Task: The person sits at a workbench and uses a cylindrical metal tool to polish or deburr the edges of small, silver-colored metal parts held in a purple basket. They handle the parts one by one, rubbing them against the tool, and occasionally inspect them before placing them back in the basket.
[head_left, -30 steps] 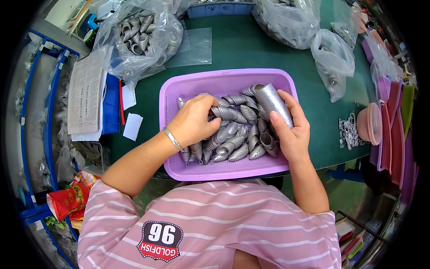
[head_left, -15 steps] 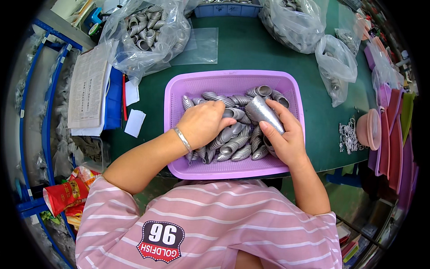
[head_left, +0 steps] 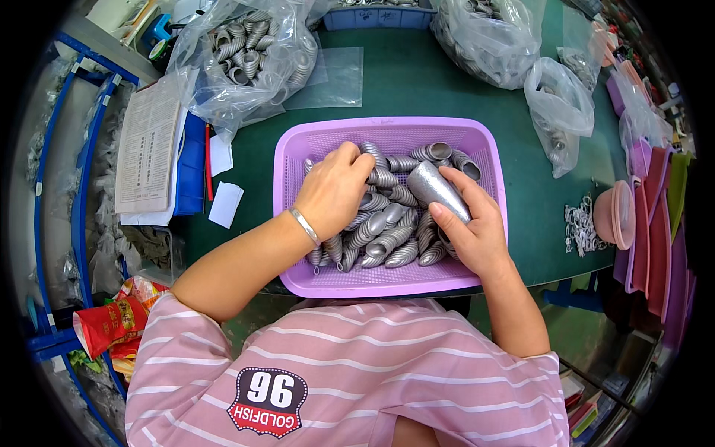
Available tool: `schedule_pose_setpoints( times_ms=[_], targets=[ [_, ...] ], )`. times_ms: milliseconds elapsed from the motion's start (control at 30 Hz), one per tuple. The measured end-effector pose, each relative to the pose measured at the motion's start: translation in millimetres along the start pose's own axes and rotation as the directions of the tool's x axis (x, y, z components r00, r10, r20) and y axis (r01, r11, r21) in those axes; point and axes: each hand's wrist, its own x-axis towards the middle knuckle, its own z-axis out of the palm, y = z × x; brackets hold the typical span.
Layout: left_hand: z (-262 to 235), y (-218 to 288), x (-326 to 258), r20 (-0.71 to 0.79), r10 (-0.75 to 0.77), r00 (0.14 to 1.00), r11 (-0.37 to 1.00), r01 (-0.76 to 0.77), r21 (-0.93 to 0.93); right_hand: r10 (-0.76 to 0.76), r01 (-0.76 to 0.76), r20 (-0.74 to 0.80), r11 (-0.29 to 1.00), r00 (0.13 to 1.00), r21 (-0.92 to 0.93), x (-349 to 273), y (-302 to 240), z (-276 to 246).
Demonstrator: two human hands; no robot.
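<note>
A lilac plastic basket [head_left: 387, 281] sits before me, heaped with grey spiral-ridged metal pieces [head_left: 387, 240], many of them hollow with open ends. My right hand [head_left: 477, 223] is closed round a smooth silver metal tube [head_left: 437, 191], tilted over the basket's right half. One end of this tube points up and away from me. My left hand [head_left: 333, 188], with a bracelet at the wrist, is curled down among the pieces on the left side. Its fingertips are hidden, so whatever they pinch does not show.
Clear plastic bags [head_left: 246, 74] of similar metal pieces lie at the far left, with more bags [head_left: 488, 41] at the far right. Papers [head_left: 149, 149] rest on a blue tray at the left. A pink cup [head_left: 615, 215] and small white parts [head_left: 582, 226] are at the right edge.
My left hand has moved left and slightly away from me, off the ridged piece it was at, and pieces near it have shifted. The right hand holds the tube almost still.
</note>
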Motion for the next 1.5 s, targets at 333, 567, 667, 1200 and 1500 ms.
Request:
schedule_pose_setpoints(
  times_ms=[333,567,667,1200,1500],
  targets=[
    [-11,6,6,-0.029,-0.188,0.982,0.955,0.176,-0.239,-0.055,0.053,-0.026,0.997,0.998,-0.048,-1,-1,-1],
    [-24,25,8,0.600,-0.345,0.722,0.202,0.681,-0.704,-0.102,0.100,-0.043,0.994,0.994,-0.045,4,-14,-7],
    [-19,29,5,0.626,-0.345,0.699,0.026,0.674,-0.739,-0.321,0.315,-0.173,0.947,0.931,-0.061,9,-38,-14],
    [-24,26,-8,0.001,-0.084,0.996,0.890,0.076,-0.450,-0.684,0.634,-0.224,0.729,0.695,-0.257,19,-48,-22],
    [-24,25,-15,-0.065,-0.063,0.996,0.907,0.029,-0.421,-0.490,0.513,-0.370,0.857,0.789,-0.043,11,-54,-23]
  ],
)
